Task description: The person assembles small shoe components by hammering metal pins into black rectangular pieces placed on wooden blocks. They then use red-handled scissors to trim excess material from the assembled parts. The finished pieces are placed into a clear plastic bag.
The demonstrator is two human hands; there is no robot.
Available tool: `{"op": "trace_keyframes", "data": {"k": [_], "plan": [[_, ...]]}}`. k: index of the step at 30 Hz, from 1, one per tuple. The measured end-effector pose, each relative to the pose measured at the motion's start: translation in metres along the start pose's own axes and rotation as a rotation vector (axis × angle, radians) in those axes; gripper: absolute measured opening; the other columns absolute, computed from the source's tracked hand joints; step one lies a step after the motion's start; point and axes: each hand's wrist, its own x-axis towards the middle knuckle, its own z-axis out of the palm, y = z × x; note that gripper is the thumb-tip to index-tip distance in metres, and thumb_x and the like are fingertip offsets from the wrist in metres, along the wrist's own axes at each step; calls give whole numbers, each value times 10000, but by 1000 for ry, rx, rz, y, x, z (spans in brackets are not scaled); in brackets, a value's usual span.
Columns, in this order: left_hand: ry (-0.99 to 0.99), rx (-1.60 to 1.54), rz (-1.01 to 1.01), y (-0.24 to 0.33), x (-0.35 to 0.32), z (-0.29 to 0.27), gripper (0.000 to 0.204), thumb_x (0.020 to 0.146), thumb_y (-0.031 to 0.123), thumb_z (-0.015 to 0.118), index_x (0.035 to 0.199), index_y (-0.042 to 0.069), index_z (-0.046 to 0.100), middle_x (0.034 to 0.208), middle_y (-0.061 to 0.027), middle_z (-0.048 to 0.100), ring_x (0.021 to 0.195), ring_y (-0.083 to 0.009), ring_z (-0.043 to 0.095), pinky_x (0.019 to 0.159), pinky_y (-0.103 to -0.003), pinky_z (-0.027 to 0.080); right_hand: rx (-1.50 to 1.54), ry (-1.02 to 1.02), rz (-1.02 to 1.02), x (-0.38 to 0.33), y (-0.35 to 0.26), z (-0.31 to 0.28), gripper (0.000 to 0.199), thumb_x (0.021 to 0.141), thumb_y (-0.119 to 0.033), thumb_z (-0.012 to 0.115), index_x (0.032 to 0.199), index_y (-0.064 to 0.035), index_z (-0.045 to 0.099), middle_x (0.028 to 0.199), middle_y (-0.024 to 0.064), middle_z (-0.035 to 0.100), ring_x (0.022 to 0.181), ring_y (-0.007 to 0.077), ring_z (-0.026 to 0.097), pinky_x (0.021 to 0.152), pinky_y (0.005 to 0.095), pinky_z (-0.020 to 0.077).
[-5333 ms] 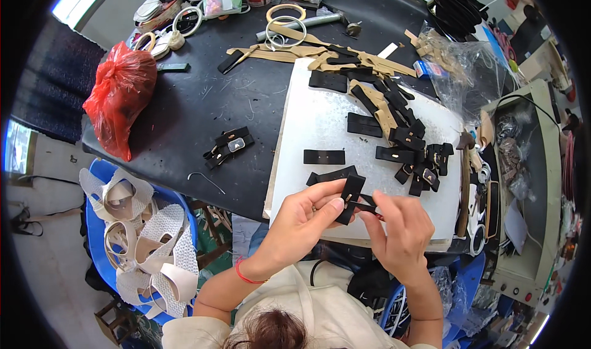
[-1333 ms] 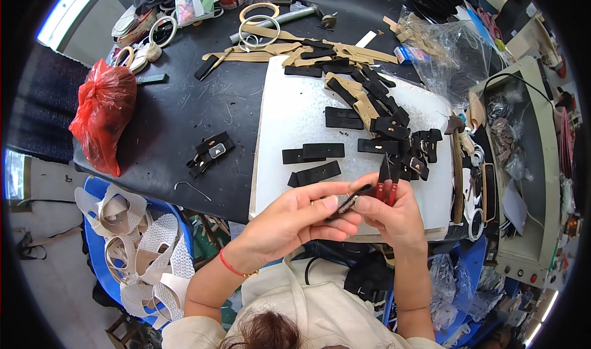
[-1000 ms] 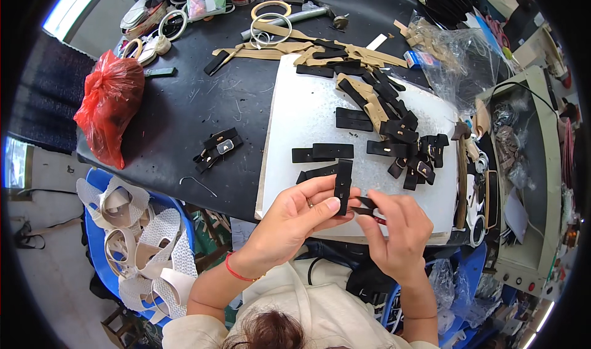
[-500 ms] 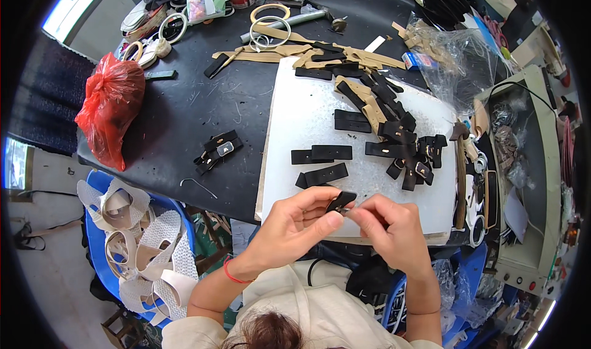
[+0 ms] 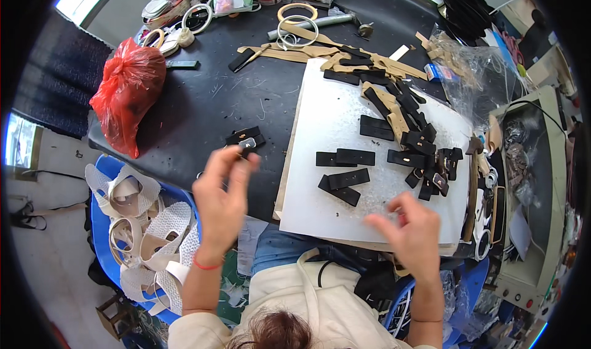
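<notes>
My left hand (image 5: 223, 192) reaches over the dark tabletop at left. A dark strap piece (image 5: 246, 151) is pinched between its thumb and fingers, mostly hidden by them. Right beyond the fingertips lies a small pile of black straps (image 5: 251, 133) with a shiny metal buckle (image 5: 247, 143). My right hand (image 5: 409, 226), a little blurred, hovers over the near right part of a white board (image 5: 301, 195), fingers apart and holding nothing. Short folded black straps (image 5: 348, 178) lie on the board beyond it, and a bunch of black straps with buckles (image 5: 438, 172) sits to their right.
A red plastic bag (image 5: 129, 96) stands at far left, above a blue bin (image 5: 103, 210) full of white perforated shoe uppers (image 5: 161, 229). Beige strips (image 5: 280, 55), tape rings (image 5: 298, 30) and a hammer (image 5: 311, 26) lie at the back. Clear plastic wrapping (image 5: 486, 72) spreads at back right.
My left hand has moved from the board's near edge leftward to the small pile, carrying the strap piece. My right hand has let go of it and opened. The view has shifted slightly.
</notes>
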Motion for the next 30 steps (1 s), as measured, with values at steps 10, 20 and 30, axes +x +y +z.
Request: {"op": "trace_keyframes", "data": {"k": [10, 20, 30], "plan": [[5, 838, 503, -74, 62, -17, 181, 885, 6, 535, 1046, 49, 606, 1307, -172, 520, 1272, -395, 421, 1063, -466, 323, -259, 308, -170, 44, 49, 3, 370, 737, 32, 690, 1090, -67, 644, 1099, 84, 605, 736, 264, 655, 650, 364, 514], [-434, -272, 138, 31, -35, 66, 359, 971, 121, 534, 1296, -27, 502, 1103, -151, 639, 935, -211, 647, 851, -323, 522, 211, 541, -280, 20, -13, 36, 314, 711, 63, 710, 1003, -31, 643, 947, 123, 652, 743, 248, 647, 590, 304, 534], [-637, -703, -441, 40, -34, 71, 332, 1005, 196, 493, 1241, -31, 549, 1083, -95, 646, 977, -137, 640, 810, -274, 560, 64, 311, -289, -8, 6, 6, 373, 769, -241, 756, 1072, -50, 651, 850, 52, 587, 583, 207, 550, 493, 324, 425]]}}
